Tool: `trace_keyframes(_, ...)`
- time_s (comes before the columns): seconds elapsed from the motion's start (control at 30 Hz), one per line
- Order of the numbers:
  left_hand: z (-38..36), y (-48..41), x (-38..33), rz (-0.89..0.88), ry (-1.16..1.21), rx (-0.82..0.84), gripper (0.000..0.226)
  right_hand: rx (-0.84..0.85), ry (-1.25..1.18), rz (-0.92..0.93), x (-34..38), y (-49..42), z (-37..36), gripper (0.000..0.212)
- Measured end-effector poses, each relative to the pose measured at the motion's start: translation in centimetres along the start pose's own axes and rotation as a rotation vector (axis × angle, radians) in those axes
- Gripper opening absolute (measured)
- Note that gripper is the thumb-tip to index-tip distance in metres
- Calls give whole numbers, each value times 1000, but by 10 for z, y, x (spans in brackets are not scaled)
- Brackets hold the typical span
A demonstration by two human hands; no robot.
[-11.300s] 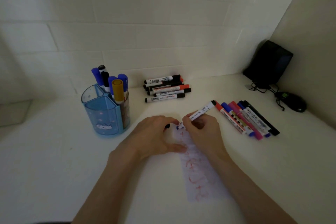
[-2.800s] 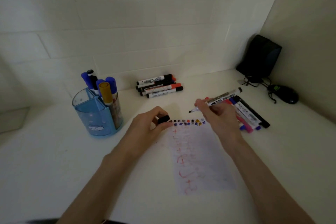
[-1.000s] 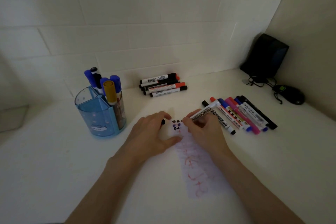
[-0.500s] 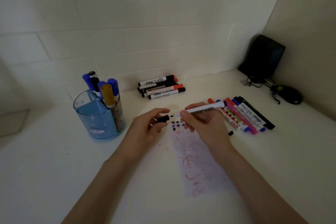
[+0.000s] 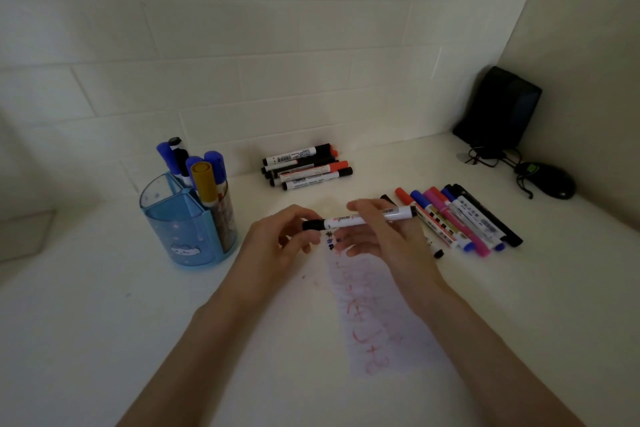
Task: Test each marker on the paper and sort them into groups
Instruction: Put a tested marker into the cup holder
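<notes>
A white-barrelled black marker [image 5: 360, 218] lies level between both hands above the top of the paper strip [image 5: 384, 315]. My right hand [image 5: 384, 236] grips its barrel. My left hand [image 5: 277, 243] pinches the black cap [image 5: 313, 225], which sits on the marker's left end. The paper carries small dark test marks near its top and red scribbles lower down. A row of coloured markers [image 5: 457, 218] lies to the right of the paper. A pile of black and red markers [image 5: 306, 166] rests by the wall. A blue pen holder [image 5: 183, 222] at left holds several markers.
A black box [image 5: 498, 107] leans in the back right corner, with cables and a dark mouse [image 5: 550, 180] beside it. Tiled wall runs along the back, a plain wall on the right. The white table [image 5: 104, 322] spreads to the left and front.
The marker lifted off the paper after marking it. My left hand brought the black cap to the tip, and the cap now sits on the marker's end.
</notes>
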State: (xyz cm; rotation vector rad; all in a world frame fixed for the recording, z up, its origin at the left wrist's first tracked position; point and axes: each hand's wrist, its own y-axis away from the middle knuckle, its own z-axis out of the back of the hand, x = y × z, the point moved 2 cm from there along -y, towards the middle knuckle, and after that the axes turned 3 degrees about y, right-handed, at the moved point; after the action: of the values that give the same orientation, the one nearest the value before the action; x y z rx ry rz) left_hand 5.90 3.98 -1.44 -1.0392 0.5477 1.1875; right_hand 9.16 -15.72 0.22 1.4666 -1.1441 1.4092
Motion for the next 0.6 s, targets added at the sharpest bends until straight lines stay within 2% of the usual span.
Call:
trace_keyframes(0.17,-2,4,-2,-63,-15,-32,19,-60,-21,85,0,3,0,26)
trace_keyframes(0.37,-11,7,-2,-88,-152,32,14,-141,79,228,-5,5,-5,15)
trace_keyframes(0.6,-14,11,-10,-125,-219,12,16,-162,118,283,-5,5,-11,20)
